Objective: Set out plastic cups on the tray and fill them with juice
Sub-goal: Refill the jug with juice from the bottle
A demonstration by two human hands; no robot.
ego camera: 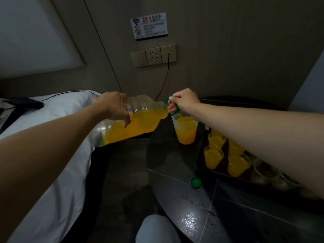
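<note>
Pouring from large clear plastic juice bottle [140,120], left hand [114,107] gripping body, right hand [184,100] gripping green handle [167,99]; at least 4 small plastic cups [213,158] filled, 2 clear cups [263,172] empty.

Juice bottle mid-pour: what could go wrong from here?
1. The tall cup looks nearly full; with the bottle tipped almost flat, it may overflow onto the table.
2. The left hand grips the bottle body, the right hand the green handle; nothing steadies the tall cup, so the neck could tip it.
3. The right forearm hangs over the filled cups on the tray and might knock them.
</note>
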